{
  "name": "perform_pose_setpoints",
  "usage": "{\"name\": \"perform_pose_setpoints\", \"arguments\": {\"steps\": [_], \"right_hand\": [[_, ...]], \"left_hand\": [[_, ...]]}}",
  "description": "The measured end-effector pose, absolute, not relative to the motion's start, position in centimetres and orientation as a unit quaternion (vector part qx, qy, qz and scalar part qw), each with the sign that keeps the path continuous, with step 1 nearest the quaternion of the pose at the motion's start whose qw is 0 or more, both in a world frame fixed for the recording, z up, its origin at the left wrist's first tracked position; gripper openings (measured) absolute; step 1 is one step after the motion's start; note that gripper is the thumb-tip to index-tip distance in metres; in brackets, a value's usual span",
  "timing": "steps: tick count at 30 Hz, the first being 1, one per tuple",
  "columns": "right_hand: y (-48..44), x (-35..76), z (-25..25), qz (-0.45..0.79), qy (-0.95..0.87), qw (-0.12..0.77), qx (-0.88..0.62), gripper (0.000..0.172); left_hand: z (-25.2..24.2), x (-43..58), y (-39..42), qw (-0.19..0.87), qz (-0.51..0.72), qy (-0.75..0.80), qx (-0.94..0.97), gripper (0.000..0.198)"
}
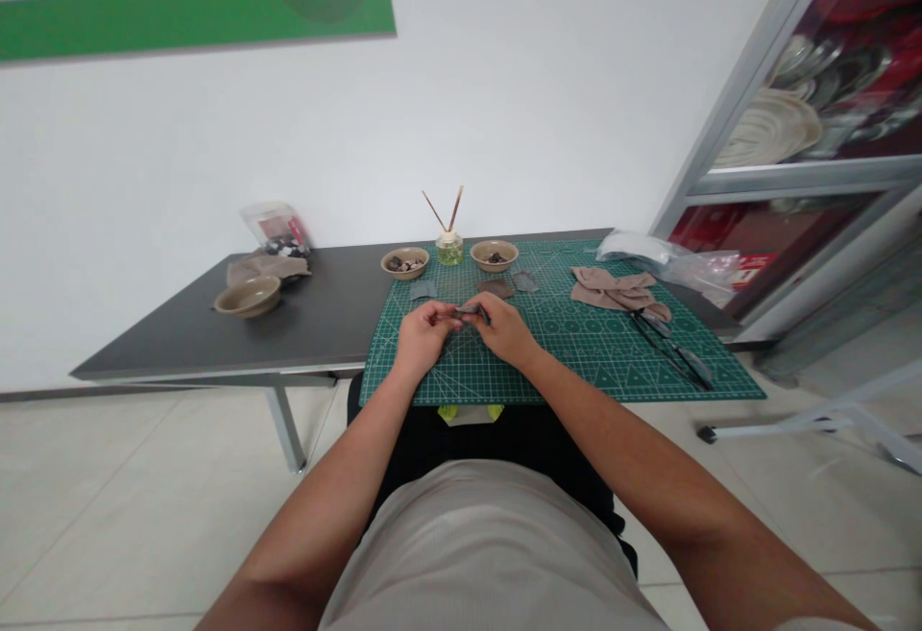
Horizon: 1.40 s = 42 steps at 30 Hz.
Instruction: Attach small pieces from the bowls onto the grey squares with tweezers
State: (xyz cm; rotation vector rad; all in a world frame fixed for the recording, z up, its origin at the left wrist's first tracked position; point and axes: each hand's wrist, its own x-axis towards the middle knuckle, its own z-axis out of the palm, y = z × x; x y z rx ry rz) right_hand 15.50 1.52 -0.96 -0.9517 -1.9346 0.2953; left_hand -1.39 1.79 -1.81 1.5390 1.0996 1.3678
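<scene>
Above the green cutting mat [576,352] my two hands meet, fingertips pinched together. My left hand [424,335] grips one end of a small dark grey piece [468,309]; it is too small to make out its kind. The other end is pinched by my right hand [504,328], where something dark and thin shows beside the fingers. Just beyond the hands lie a grey square sheet [423,291], a brown sheet [497,288] and another grey sheet [525,280]. Two tan bowls, left [405,264] and right [494,256], hold several small dark and pale pieces.
A glass bottle [450,249] with two sticks stands between the bowls. On the right are a brown cloth [616,290], eyeglasses [673,352] and a plastic bag [669,256]. Leftward, a tan bowl [249,298], another cloth [288,269] and a clear container [278,226] sit on the table [180,333].
</scene>
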Motion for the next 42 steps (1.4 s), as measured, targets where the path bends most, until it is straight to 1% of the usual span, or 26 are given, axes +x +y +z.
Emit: {"name": "perform_pose_setpoints", "arguments": {"steps": [3,10,15,18,22,23,25,27,28,30,32,36,39,42], "right_hand": [[1.4,15.5,-0.8,0.125,-0.789,0.456,-0.393,0.002],[1.4,15.6,-0.9,0.127,-0.778,0.459,-0.41,0.004],[1.4,15.6,-0.8,0.139,-0.776,0.447,-0.423,0.009],[1.3,15.6,-0.4,0.16,-0.754,0.459,-0.442,0.01],[1.6,15.5,0.1,0.205,-0.699,0.481,-0.488,0.024],[1.7,15.5,0.2,0.218,-0.693,0.472,-0.499,0.023],[2.1,15.5,0.2,0.237,-0.701,0.43,-0.518,0.015],[2.5,15.6,0.0,0.211,-0.72,0.392,-0.533,0.009],[2.5,15.7,-0.1,0.179,-0.727,0.386,-0.539,0.01],[2.2,15.8,-0.2,0.1,-0.729,0.406,-0.542,0.02],[1.5,15.8,-0.3,0.053,-0.74,0.43,-0.515,0.027],[-0.3,15.2,-0.5,0.095,-0.793,0.424,-0.428,0.032],[-1.0,14.8,-0.9,0.113,-0.787,0.41,-0.446,0.032],[-1.0,14.6,-1.3,0.106,-0.791,0.372,-0.474,0.034]], "left_hand": [[-1.4,-1.3,1.6,0.389,0.533,0.439,0.61,0.019],[-1.6,-1.4,1.7,0.386,0.541,0.436,0.607,0.02],[-1.8,-1.4,1.8,0.388,0.542,0.432,0.608,0.019],[-1.4,-1.4,1.7,0.377,0.562,0.424,0.602,0.022],[-0.7,-1.3,1.3,0.369,0.58,0.432,0.584,0.017],[-0.5,-1.3,1.2,0.361,0.581,0.438,0.584,0.016],[-0.4,-1.3,1.2,0.34,0.582,0.448,0.587,0.016],[-0.4,-1.3,1.2,0.331,0.582,0.453,0.588,0.016],[-0.4,-1.4,1.2,0.336,0.581,0.453,0.586,0.016],[-0.6,-1.4,1.3,0.352,0.575,0.453,0.583,0.018],[-0.6,-1.4,1.3,0.359,0.563,0.455,0.589,0.02],[-0.7,-1.3,1.1,0.333,0.532,0.466,0.624,0.022],[-0.6,-1.2,0.9,0.317,0.507,0.468,0.65,0.021],[-0.5,-1.0,0.9,0.284,0.466,0.486,0.683,0.019]]}}
